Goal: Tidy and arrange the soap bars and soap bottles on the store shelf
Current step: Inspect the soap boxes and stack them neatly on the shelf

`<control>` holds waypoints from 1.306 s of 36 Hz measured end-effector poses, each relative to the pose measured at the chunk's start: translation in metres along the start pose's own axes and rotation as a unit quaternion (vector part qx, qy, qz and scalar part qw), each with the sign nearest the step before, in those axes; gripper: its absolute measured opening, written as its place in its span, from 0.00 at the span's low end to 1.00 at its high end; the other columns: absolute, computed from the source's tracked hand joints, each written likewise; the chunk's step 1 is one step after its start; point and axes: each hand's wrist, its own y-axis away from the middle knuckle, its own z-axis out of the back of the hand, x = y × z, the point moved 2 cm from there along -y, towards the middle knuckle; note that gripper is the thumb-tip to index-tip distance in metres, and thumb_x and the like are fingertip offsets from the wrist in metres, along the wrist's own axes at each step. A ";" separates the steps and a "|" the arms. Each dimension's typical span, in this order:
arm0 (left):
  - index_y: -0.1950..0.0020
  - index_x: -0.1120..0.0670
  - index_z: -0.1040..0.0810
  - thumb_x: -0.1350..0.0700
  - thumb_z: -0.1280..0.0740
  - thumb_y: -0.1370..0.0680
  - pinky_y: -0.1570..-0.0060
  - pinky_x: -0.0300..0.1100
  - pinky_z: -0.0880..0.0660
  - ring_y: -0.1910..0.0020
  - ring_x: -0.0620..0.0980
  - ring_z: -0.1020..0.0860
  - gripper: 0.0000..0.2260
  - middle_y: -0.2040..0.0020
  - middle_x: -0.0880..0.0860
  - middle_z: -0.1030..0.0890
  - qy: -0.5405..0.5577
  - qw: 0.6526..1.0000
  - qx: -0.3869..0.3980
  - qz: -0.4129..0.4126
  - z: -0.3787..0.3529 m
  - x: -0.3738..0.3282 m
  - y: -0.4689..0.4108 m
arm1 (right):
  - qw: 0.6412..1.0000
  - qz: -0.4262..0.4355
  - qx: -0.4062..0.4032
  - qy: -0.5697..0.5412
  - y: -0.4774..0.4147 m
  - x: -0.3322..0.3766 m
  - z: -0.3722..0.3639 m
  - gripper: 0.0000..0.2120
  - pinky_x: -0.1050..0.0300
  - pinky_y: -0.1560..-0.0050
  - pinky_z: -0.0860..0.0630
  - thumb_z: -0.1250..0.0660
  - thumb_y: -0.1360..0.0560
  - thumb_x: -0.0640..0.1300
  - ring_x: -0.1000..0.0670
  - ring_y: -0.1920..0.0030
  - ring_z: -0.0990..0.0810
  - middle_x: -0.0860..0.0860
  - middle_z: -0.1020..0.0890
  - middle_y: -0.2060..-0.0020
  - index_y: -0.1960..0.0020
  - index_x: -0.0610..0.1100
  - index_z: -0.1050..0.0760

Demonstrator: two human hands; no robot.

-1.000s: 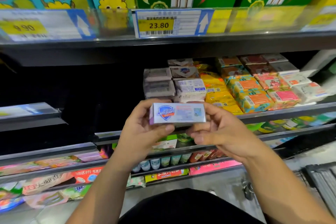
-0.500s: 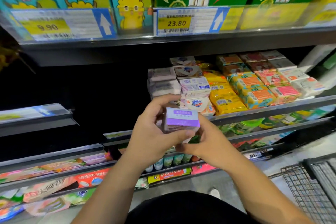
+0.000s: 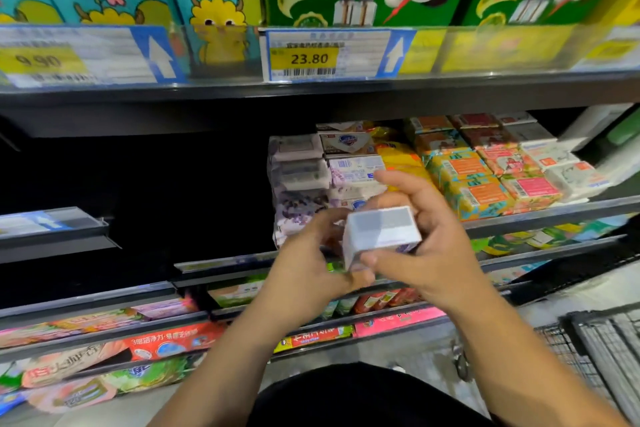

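White soap box [image 3: 381, 236] held just before the shelved soap stack [image 3: 353, 170], hiding its front bars, right hand [image 3: 436, 246] curled round it, blurred left hand [image 3: 308, 267] seemingly pinching its lower corner, wire cart [image 3: 606, 350] below-right of the box

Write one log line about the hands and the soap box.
left hand: grips soap box | right hand: grips it too | soap box: in air before shelf, not yet placed

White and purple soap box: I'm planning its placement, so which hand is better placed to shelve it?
Probably the right hand: it grips the small white and purple soap box across its right side, just below the white-wrapped soap stack. The left hand only pinches the box's left end.
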 end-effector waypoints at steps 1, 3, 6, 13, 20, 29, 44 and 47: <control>0.38 0.37 0.29 0.53 0.20 0.33 0.50 0.40 0.21 0.48 0.40 0.20 0.29 0.46 0.39 0.19 0.010 1.000 0.006 0.003 -0.005 0.001 -0.002 | 1.000 -0.006 0.017 0.011 0.000 0.000 -0.002 0.37 0.60 0.52 0.21 0.22 0.38 0.32 0.52 0.49 0.17 0.52 0.16 0.51 0.33 0.47 0.29; 0.36 0.43 0.27 0.47 0.24 0.34 0.48 0.42 0.21 0.46 0.41 0.20 0.27 0.46 0.40 0.20 -0.013 1.000 0.015 -0.004 -0.011 0.001 -0.004 | 0.998 -0.014 0.051 0.026 0.001 0.000 -0.002 0.35 0.59 0.50 0.21 0.20 0.37 0.33 0.50 0.47 0.17 0.50 0.15 0.50 0.34 0.50 0.26; 0.42 0.38 0.28 0.49 0.21 0.35 0.52 0.34 0.23 0.49 0.38 0.21 0.26 0.48 0.38 0.20 -0.005 1.000 -0.004 0.004 -0.008 0.002 -0.007 | 0.997 -0.006 0.059 0.054 -0.002 0.005 0.009 0.32 0.59 0.50 0.21 0.19 0.38 0.36 0.51 0.47 0.17 0.51 0.15 0.49 0.38 0.54 0.23; 0.44 0.46 0.22 0.50 0.17 0.42 0.57 0.44 0.20 0.52 0.47 0.18 0.29 0.55 0.46 0.18 0.248 0.964 -0.093 -0.007 0.009 -0.001 -0.008 | 0.998 -0.004 0.017 -0.066 -0.020 0.007 0.047 0.27 0.57 0.52 0.20 0.16 0.41 0.49 0.50 0.53 0.19 0.49 0.17 0.54 0.43 0.53 0.18; 0.57 0.51 0.23 0.55 0.29 0.23 0.72 0.38 0.37 0.66 0.56 0.27 0.04 0.66 0.53 0.21 0.322 0.912 -0.202 0.155 0.017 -0.007 -0.010 | 0.966 -0.253 0.045 -0.007 -0.027 -0.004 0.025 0.14 0.60 0.79 0.30 0.29 0.25 0.52 0.47 0.71 0.20 0.35 0.16 0.58 0.47 0.42 0.18; 0.48 0.57 0.24 0.56 0.33 0.19 0.80 0.39 0.36 0.77 0.53 0.28 0.05 0.70 0.50 0.23 0.211 0.938 -0.233 0.144 0.044 0.004 -0.004 | 0.930 -0.354 0.077 -0.071 -0.033 -0.011 0.007 0.19 0.56 0.73 0.20 0.36 0.22 0.58 0.42 0.67 0.17 0.38 0.18 0.47 0.38 0.48 0.24; 0.45 0.35 0.22 0.39 0.23 0.37 0.36 0.45 0.25 0.35 0.45 0.24 0.22 0.39 0.43 0.22 -0.024 0.992 -0.116 -0.041 0.097 0.012 0.014 | 0.982 -0.162 0.085 -0.053 -0.060 -0.012 -0.038 0.16 0.57 0.61 0.29 0.26 0.29 0.33 0.45 0.59 0.23 0.52 0.17 0.59 0.55 0.54 0.17; 0.38 0.35 0.25 0.38 0.24 0.36 0.36 0.47 0.26 0.37 0.42 0.25 0.27 0.38 0.42 0.24 -0.154 0.981 -0.117 -0.019 0.101 0.011 0.014 | 0.989 -0.105 0.108 0.000 -0.059 -0.017 -0.047 0.20 0.54 0.52 0.23 0.23 0.37 0.35 0.52 0.51 0.17 0.54 0.16 0.51 0.53 0.57 0.17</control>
